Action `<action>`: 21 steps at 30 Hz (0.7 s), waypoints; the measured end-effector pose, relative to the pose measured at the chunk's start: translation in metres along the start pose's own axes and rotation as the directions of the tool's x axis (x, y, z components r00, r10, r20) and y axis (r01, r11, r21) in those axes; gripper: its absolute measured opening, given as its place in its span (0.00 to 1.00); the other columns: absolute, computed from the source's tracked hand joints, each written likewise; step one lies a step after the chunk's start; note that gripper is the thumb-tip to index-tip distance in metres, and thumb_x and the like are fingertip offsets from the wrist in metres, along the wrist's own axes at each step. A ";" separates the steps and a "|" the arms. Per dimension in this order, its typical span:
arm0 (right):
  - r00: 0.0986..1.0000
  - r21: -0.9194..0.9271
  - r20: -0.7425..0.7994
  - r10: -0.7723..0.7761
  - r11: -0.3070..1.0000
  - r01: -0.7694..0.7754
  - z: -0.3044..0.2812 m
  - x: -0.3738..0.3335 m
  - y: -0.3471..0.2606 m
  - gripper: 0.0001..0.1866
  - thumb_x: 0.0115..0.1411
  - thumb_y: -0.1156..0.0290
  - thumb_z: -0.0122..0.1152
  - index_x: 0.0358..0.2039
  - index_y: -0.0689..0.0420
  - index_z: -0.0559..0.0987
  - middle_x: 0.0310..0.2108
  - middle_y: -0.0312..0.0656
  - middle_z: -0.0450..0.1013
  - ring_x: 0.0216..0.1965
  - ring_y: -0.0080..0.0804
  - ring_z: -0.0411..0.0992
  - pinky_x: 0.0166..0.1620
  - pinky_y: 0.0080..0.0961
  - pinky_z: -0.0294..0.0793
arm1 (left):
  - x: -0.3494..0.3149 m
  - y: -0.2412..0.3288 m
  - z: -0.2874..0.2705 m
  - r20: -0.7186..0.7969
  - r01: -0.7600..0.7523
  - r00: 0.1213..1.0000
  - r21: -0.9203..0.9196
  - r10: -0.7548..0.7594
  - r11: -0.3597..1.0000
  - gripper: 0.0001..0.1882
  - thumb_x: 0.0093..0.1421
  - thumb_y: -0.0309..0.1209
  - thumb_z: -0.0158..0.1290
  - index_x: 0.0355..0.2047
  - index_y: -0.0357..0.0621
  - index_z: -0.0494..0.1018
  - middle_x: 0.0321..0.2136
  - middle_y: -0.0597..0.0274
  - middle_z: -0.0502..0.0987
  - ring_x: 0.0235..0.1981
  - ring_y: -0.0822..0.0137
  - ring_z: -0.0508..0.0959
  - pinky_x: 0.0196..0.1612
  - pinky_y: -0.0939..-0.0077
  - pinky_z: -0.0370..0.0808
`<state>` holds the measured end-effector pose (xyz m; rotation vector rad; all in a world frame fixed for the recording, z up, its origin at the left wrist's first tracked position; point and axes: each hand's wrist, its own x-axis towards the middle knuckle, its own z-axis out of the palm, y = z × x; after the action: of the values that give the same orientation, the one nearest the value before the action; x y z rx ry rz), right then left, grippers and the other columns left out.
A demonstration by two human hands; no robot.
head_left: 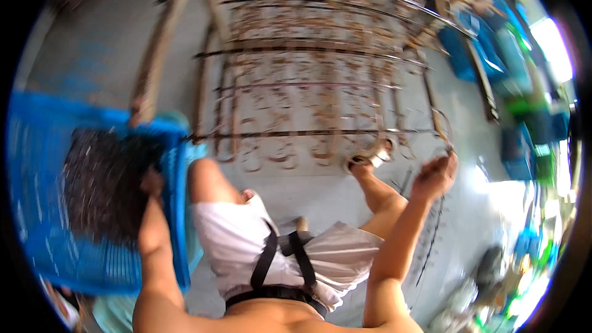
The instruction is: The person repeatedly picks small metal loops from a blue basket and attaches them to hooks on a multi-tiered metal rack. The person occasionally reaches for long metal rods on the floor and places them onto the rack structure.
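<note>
My left hand is inside a blue plastic basket at the left, against the edge of a dark, glossy heap of thin, strand-like pieces. Motion smears its fingers. Out to the right, my right hand is raised with the fingers drawn together. A thin tan loop on the end of the nearest rod comes down to its fingertips; what they pinch is too blurred to name. Ahead stands a wooden rack with dark crosswise rods, from which rows of tan loops hang.
A loose rod slants beyond the rack's right side. Blue bins stand at the far right, with clear plastic bags at the lower right. A dark line of small pieces lies on the grey floor by my right forearm.
</note>
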<state>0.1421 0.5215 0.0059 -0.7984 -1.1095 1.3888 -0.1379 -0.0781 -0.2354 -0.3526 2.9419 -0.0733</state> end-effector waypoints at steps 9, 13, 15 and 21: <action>0.987 0.005 0.125 0.101 0.995 -0.102 0.010 0.035 0.066 0.06 0.62 0.70 0.52 0.36 0.59 0.73 0.15 0.31 0.63 0.10 0.15 0.58 0.13 0.14 0.56 | 0.048 -0.043 0.016 0.127 -0.054 0.983 -0.505 0.136 0.862 0.20 0.62 0.36 0.43 0.50 0.35 0.66 0.47 0.45 0.72 0.47 0.50 0.72 0.48 0.67 0.67; 0.979 -0.093 0.138 0.151 0.986 -0.139 0.013 0.024 0.072 0.07 0.63 0.70 0.52 0.38 0.59 0.74 0.15 0.30 0.63 0.12 0.15 0.58 0.14 0.14 0.58 | 0.023 -0.051 -0.010 -0.089 -0.044 0.995 -0.827 -0.053 0.561 0.20 0.60 0.38 0.46 0.47 0.35 0.69 0.42 0.48 0.74 0.44 0.56 0.73 0.47 0.67 0.67; 0.969 -0.084 0.166 0.185 0.981 -0.173 0.017 0.025 0.078 0.08 0.63 0.69 0.50 0.36 0.60 0.74 0.15 0.30 0.63 0.11 0.15 0.58 0.13 0.14 0.57 | 0.009 -0.071 -0.024 -0.207 -0.045 0.950 -0.831 -0.232 0.555 0.20 0.59 0.38 0.46 0.45 0.35 0.71 0.41 0.50 0.74 0.43 0.58 0.73 0.47 0.68 0.67; 0.949 0.079 0.131 0.288 0.951 -0.300 0.026 0.024 0.077 0.07 0.64 0.69 0.49 0.36 0.58 0.74 0.15 0.30 0.63 0.10 0.16 0.56 0.11 0.15 0.55 | -0.056 -0.059 -0.053 -0.029 0.067 0.853 -0.984 -0.521 0.165 0.21 0.55 0.36 0.46 0.43 0.31 0.72 0.42 0.47 0.74 0.44 0.57 0.72 0.50 0.68 0.66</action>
<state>0.0886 0.5465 -0.0547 -0.8441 -1.0316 1.7468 -0.0806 -0.1207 -0.1699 -1.2041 2.6665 1.9807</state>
